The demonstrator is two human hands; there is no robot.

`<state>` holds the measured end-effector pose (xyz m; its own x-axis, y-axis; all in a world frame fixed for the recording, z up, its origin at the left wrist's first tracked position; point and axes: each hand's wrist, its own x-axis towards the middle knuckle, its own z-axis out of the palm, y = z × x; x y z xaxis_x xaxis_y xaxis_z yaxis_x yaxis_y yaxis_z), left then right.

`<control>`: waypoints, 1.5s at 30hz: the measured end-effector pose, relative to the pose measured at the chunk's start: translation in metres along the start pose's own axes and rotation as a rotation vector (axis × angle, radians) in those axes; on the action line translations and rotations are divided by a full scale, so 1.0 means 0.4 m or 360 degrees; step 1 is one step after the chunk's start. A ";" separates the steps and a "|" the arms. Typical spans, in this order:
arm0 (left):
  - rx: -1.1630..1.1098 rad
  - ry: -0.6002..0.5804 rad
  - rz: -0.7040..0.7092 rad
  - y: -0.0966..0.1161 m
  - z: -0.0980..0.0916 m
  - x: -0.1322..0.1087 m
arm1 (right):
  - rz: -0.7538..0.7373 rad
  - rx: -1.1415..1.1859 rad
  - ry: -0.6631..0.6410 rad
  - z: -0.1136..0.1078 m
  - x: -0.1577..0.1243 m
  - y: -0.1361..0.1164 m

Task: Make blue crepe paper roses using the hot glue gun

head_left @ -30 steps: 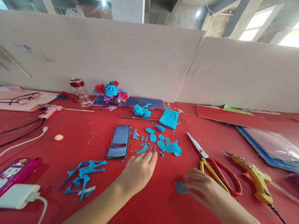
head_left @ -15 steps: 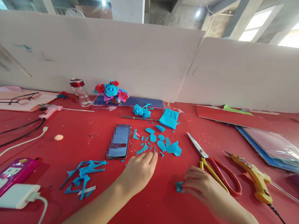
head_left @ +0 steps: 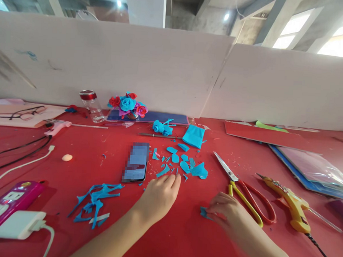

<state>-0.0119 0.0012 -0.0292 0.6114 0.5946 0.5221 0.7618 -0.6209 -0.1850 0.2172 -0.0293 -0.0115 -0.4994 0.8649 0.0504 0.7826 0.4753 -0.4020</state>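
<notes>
My left hand (head_left: 159, 195) rests on the red table (head_left: 183, 236), fingers curled and pressed together, fingertips just below several blue paper petals (head_left: 183, 165). My right hand (head_left: 227, 214) lies lower right, fingers closed on a small blue paper piece (head_left: 204, 212) against the table. Red and yellow scissors (head_left: 243, 193) lie just right of that hand. A phone (head_left: 136, 162) lies flat to the upper left of my left hand.
A yellow glue gun (head_left: 290, 202) lies at right, blue paper scraps (head_left: 95, 203) at left, a power strip with charger (head_left: 9, 208) at far left. Finished paper roses (head_left: 128, 103), a jar (head_left: 90, 105), a blue folded sheet (head_left: 194, 135) and glasses (head_left: 19, 113) sit along the white back wall.
My right hand with the blue piece has shifted slightly down and left on the table. The left hand has stayed put.
</notes>
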 end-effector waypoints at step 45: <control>0.0138 0.0008 0.0115 0.004 -0.028 0.012 | -0.0607 -0.0960 0.0276 -0.139 0.145 -0.054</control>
<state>-0.0104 -0.0027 -0.0176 0.6643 0.5472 0.5092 0.7317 -0.6151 -0.2936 0.1921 0.0195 0.0511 -0.7511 0.6109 0.2503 0.6596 0.7113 0.2429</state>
